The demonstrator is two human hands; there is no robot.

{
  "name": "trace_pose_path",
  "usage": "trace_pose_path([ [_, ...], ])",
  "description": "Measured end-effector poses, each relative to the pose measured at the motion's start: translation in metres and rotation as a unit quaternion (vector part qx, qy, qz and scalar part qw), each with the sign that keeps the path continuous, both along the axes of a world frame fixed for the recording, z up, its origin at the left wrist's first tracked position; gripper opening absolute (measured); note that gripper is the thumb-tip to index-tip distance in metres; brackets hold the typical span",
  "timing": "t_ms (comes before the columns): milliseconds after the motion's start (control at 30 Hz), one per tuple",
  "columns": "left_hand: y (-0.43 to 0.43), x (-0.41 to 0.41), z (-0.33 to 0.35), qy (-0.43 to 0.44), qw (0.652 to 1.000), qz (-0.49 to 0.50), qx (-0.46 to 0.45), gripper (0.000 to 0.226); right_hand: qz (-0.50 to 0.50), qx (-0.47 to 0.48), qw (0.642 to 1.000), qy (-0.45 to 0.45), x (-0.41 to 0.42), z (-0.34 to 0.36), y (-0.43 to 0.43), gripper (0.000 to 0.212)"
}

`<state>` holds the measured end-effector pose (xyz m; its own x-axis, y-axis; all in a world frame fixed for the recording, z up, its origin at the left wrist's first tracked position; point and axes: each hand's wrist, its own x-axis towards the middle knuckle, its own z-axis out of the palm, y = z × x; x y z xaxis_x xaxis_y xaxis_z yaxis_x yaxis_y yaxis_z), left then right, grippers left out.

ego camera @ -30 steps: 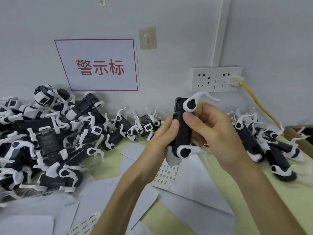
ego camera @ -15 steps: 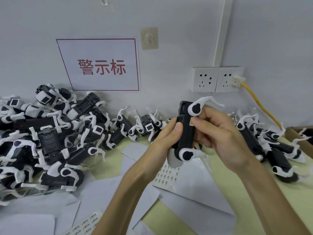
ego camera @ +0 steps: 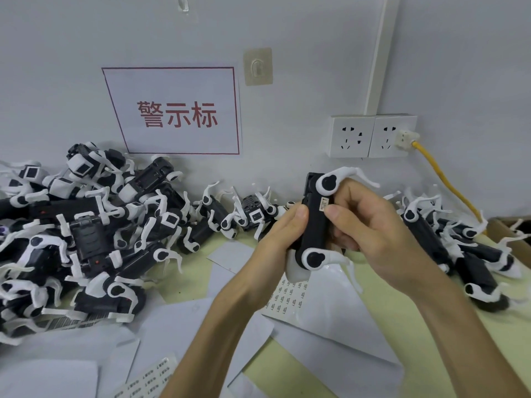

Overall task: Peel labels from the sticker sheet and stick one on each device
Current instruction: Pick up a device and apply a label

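Note:
I hold one black device with white legs [ego camera: 314, 225] upright above the table. My left hand [ego camera: 283, 231] grips its left side, thumb on the black body. My right hand [ego camera: 370, 225] wraps its right side, thumb just below a small white label [ego camera: 323, 203] stuck on the body. A sticker sheet [ego camera: 287, 294] with rows of small labels lies on the table under the device. Another label strip [ego camera: 149, 377] lies at the bottom left.
A big heap of the same black-and-white devices [ego camera: 74, 234] fills the left. A smaller heap [ego camera: 459, 245] lies at the right, by a cardboard box [ego camera: 514, 239]. Loose backing papers [ego camera: 339, 320] cover the table. Wall sockets [ego camera: 373, 136] with a yellow cable [ego camera: 448, 182] stand behind.
The held device has drifted slightly right and down. My right thumb has slid down off the body, and the white label now shows above it.

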<state>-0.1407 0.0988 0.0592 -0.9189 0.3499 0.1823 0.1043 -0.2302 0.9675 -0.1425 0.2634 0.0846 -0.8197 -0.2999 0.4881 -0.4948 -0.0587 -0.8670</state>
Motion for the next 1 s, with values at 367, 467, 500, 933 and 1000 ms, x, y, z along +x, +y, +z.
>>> trace_pose_path([
  [367, -0.017, -0.009, 0.006, -0.054, 0.994, 0.060, -0.071, 0.049, 0.007, 0.122, 0.992, -0.030, 0.000, 0.012, 0.033, 0.007],
  [467, -0.019, -0.010, 0.006, -0.107, 0.990, 0.017, -0.086, 0.061, -0.064, -0.001, 0.998, 0.000, -0.007, 0.008, 0.039, 0.008],
  [500, -0.019, -0.010, 0.005, -0.121, 0.988, 0.003, -0.092, 0.063, -0.089, 0.014, 0.996, 0.005, -0.010, 0.005, 0.039, 0.013],
  [933, -0.029, -0.027, -0.020, -0.197, 0.972, 0.001, -0.127, 0.070, 0.097, 0.070, 0.948, -0.294, -0.036, -0.050, 0.076, 0.043],
  [1000, -0.028, -0.028, -0.020, -0.177, 0.973, 0.054, -0.136, 0.063, 0.050, -0.003, 0.946, -0.321, -0.039, -0.062, 0.091, 0.043],
])
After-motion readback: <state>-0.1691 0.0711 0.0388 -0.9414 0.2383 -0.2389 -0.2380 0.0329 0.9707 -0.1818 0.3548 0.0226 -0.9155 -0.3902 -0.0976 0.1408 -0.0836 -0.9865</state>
